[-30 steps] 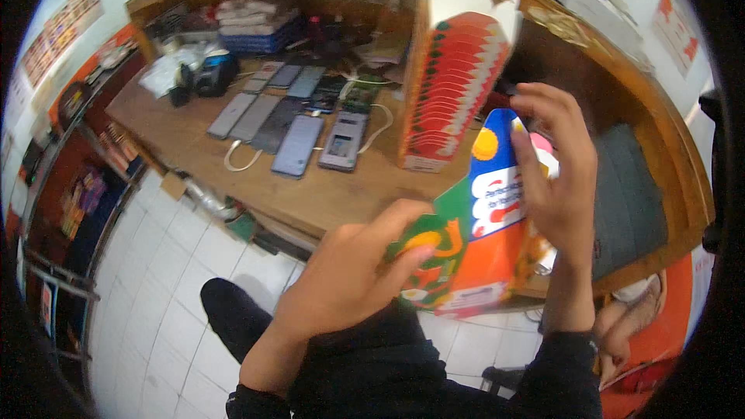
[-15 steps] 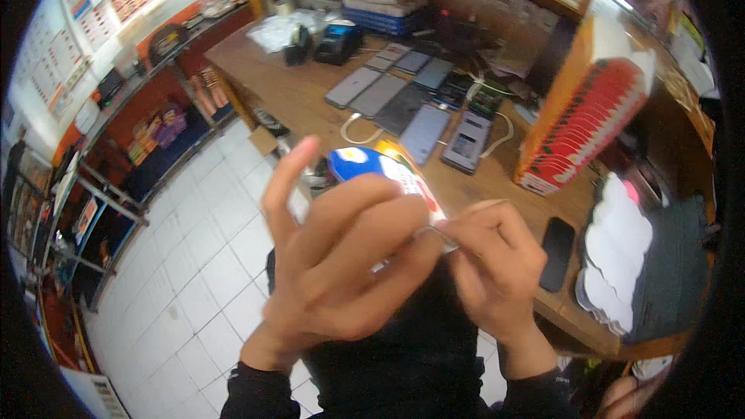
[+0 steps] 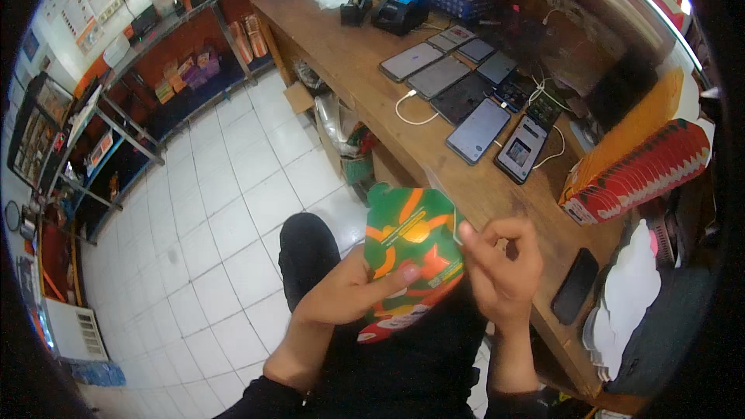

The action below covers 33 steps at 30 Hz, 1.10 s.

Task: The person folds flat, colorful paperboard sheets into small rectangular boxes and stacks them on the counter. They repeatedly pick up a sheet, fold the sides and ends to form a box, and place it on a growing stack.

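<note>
A green printed card with orange and red shapes is held upright over my lap. My left hand grips its left side, with the thumb lying across the printed face. At the card's right edge, my right hand is closed with its fingers curled. Its fingertips meet beside a thin pale edge there; whether they pinch the card or a thin strip on it, I cannot make out. The lower end of the card shows red and white and tilts toward my lap.
Several phones lie on the wooden bench among white cables. A row of red and orange cards leans at the right. Near the front edge are a black phone and white scalloped cards. A tape dispenser stands farther back.
The card now shows its green face instead of a blue, yellow and white one. My left hand has moved lower, its thumb now across the card. The view has shifted, showing more floor.
</note>
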Motion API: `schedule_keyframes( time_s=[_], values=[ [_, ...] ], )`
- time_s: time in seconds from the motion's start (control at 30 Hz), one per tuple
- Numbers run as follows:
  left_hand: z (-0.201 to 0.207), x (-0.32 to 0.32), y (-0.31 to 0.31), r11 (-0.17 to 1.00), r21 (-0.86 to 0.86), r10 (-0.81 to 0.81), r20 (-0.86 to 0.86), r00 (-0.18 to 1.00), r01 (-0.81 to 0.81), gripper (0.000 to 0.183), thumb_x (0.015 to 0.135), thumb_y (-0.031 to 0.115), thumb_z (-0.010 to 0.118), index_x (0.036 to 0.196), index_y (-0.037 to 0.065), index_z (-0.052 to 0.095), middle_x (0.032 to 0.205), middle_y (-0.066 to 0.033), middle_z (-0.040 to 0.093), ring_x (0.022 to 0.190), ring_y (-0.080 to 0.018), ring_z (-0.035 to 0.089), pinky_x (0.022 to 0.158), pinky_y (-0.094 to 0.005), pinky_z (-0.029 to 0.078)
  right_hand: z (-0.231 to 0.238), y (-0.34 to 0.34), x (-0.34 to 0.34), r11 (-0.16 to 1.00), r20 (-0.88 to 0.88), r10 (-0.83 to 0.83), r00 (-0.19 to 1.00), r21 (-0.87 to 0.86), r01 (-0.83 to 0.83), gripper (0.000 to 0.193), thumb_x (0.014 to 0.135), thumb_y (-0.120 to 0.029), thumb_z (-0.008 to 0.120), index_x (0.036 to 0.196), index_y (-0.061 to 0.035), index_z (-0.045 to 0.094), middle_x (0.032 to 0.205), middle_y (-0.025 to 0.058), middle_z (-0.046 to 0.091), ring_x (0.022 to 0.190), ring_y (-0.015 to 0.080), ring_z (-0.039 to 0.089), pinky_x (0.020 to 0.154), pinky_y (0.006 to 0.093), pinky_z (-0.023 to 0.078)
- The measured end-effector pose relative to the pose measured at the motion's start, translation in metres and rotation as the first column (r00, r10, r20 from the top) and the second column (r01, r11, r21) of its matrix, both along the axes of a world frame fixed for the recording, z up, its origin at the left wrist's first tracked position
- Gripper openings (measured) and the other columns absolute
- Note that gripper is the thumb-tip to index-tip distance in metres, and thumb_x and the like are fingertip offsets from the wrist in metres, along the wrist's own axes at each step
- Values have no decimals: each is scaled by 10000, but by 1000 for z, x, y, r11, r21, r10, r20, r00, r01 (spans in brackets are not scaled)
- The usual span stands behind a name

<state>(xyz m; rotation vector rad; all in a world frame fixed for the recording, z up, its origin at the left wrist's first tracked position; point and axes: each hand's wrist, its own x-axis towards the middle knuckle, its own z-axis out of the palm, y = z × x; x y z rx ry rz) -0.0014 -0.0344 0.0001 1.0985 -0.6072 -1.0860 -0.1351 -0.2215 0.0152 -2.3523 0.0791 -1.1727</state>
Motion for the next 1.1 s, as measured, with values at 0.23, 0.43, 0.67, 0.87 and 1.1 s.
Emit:
schedule_keyframes(
  time_s=[0.23,0.43,0.67,0.87,1.1],
  values=[
    [-7,-1,-4,992,-57,-122,-230,965,112,460,1098,265,665,1440,-31,582,1324,-114,710,1194,-176,671,1046,-337,536,3,-21,-16,982,-142,146,979,-100,-161,418,720,34,801,1111,-103,859,917,40,576,753,168,593,631,295,485],
    [-17,0,-5,979,-145,-179,-309,934,140,460,1076,204,688,1448,-46,580,1347,-127,709,1225,-191,676,1062,-346,537,6,-21,-22,985,-53,172,984,12,-172,332,669,7,777,975,-83,868,910,45,559,717,178,596,633,313,486],
    [-3,-10,-6,996,-67,24,-455,890,-61,629,1025,99,693,1570,-53,418,1476,-193,623,1313,-273,647,1129,-412,510,-3,-9,-14,977,-111,-16,994,-214,-8,506,672,18,785,1163,-91,832,1024,78,583,893,247,625,747,350,515],
    [-14,-13,-20,983,-19,172,-237,956,-182,684,1015,60,711,1607,-17,377,1507,-175,586,1378,-268,590,1156,-409,478,-42,43,-2,957,-210,-242,947,-215,197,592,831,55,634,1423,48,638,1383,241,639,1338,428,609,1070,526,498],
    [-50,19,-9,953,142,-300,279,912,269,641,1096,176,644,1620,-13,327,1398,-102,619,1318,-165,561,1129,-358,470,-57,-3,-7,879,-416,236,878,477,-11,585,960,-113,773,1504,-42,568,1111,122,505,811,220,557,778,343,506]
  ],
)
